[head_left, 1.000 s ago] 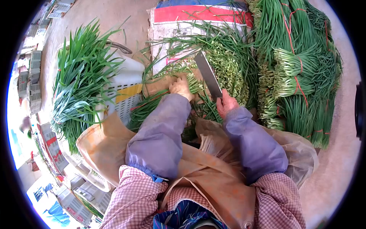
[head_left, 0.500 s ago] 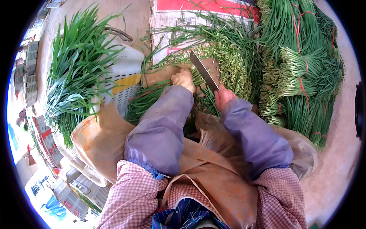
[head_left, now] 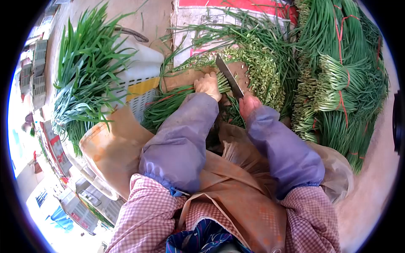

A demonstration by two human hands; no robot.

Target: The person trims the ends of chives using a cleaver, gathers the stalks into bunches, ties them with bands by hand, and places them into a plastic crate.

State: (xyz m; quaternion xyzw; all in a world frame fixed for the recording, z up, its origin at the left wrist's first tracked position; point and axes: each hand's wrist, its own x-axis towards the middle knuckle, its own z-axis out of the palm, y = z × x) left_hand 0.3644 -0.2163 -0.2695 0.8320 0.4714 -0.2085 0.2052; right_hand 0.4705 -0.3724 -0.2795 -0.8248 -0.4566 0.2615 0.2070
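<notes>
Right hand (head_left: 249, 105) grips knife (head_left: 230, 76), left hand (head_left: 208, 85) clasps greens (head_left: 222, 83) near an unreadably printed sheet (head_left: 185, 26).

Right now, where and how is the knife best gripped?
Likely the handle end of the knife, from the near right, where the right hand holds it: the blade slants forward and left, away from that end. The handle itself is hidden.

From here I see the grey knife (head_left: 229, 76) slanting, blade beside the pale stems (head_left: 222, 83) of a red-tied green bunch (head_left: 168, 105)!
</notes>
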